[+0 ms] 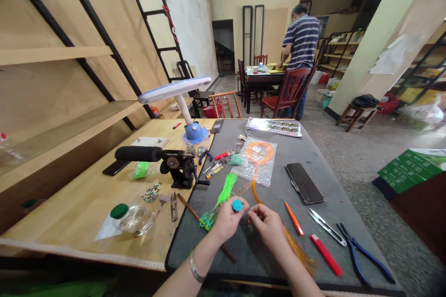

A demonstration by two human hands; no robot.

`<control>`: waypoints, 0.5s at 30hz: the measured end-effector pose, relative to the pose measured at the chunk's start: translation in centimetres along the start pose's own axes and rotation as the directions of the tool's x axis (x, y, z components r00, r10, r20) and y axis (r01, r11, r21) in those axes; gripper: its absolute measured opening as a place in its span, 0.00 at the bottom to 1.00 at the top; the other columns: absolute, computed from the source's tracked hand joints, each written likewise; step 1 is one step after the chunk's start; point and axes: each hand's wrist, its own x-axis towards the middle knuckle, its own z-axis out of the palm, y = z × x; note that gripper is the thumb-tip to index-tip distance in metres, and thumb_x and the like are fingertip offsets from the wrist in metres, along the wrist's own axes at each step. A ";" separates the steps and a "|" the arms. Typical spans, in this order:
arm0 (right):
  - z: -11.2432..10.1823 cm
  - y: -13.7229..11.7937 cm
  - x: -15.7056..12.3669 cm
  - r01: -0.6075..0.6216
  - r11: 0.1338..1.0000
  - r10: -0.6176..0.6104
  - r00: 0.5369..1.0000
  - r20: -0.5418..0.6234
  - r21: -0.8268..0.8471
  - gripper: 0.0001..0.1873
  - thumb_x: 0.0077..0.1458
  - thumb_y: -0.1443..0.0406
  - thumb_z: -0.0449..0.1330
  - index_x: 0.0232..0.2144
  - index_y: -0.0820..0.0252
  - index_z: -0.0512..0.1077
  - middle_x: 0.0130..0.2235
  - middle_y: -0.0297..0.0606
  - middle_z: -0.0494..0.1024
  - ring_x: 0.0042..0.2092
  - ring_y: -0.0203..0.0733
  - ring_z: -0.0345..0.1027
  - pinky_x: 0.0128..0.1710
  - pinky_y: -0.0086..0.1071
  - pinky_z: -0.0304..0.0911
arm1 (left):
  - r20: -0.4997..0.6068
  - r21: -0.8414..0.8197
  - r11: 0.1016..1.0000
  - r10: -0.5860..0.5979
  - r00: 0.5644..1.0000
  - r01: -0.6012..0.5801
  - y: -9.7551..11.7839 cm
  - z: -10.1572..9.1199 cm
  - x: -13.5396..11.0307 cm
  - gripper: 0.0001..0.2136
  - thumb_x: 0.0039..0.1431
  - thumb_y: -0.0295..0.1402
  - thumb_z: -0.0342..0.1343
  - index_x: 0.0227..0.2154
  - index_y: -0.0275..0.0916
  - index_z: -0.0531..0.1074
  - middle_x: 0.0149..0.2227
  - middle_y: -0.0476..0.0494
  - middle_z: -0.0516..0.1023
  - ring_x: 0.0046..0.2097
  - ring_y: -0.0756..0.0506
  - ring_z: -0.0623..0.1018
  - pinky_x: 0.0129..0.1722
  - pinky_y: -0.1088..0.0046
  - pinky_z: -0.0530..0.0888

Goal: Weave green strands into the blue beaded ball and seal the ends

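My left hand is closed in a pinch on a small teal bead-like piece just above the grey mat. My right hand is pinched shut close beside it, fingertips near the teal piece; what it holds is too thin to make out. A bundle of green strands lies under and left of my left hand. Orange strands run under my right wrist.
On the mat lie a phone, an orange tool, small scissors, a red cutter, blue pliers and a bag of orange cord. A black hand-crank device and a lamp stand left. A person in a striped shirt stands at a far table.
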 end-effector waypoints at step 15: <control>-0.4 -0.1 1.8 0.034 0.990 -0.037 0.999 -0.023 -0.136 0.12 0.51 0.60 0.56 0.21 0.57 0.75 0.27 0.36 0.78 0.32 0.41 0.70 0.33 0.30 0.60 | 0.021 0.010 0.999 0.041 0.999 -0.041 0.2 -0.4 1.8 0.09 0.54 0.37 0.56 0.26 0.36 0.71 0.28 0.44 0.76 0.33 0.46 0.73 0.37 0.72 0.69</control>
